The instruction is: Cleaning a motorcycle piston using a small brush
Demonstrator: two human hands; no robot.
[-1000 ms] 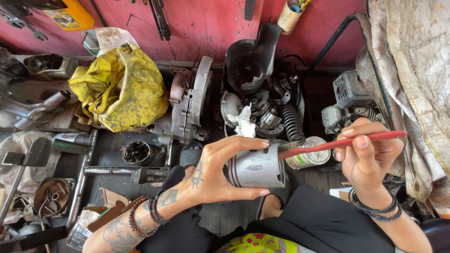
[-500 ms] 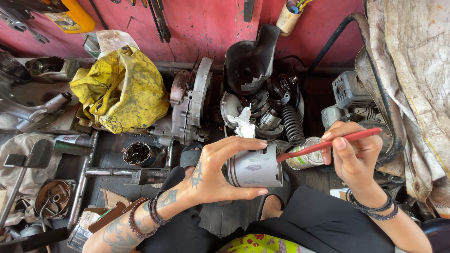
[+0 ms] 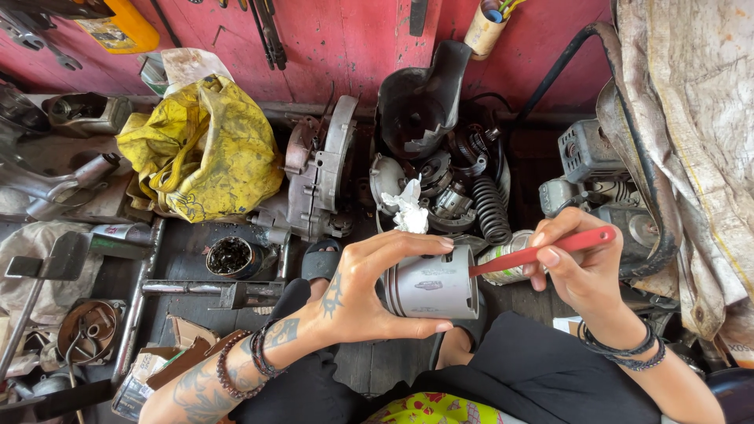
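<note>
Observed: the left hand (image 3: 353, 290) grips a grey metal piston (image 3: 430, 284) sideways above the lap, fingertips along its upper side and thumb beneath, open skirt end facing right. The right hand (image 3: 581, 267) pinches a red-handled tool (image 3: 542, 251) between thumb and fingers, its tip resting at the rim of the piston's open end. Judgement: work on the piston is under way, not finished; the tip sits only at the mouth, the interior is hidden from this angle, and no sign of a completed pass can be made out. Packaging and labels: a crumpled yellow bag (image 3: 200, 153) with dark print lies upper left on the cluttered workshop floor; above it a yellow container (image 3: 118, 27) hangs against the red wall (image 3: 345, 47); a cardboard tube (image 3: 485, 27) holding small items stands at the wall, top centre; a small printed carton (image 3: 137, 373), torn open, lies lower left; a labelled cylindrical can (image 3: 510, 263) lies just behind the tool. A small round tin of dark matter (image 3: 230, 256) sits beside an engine casing (image 3: 318, 184).
</note>
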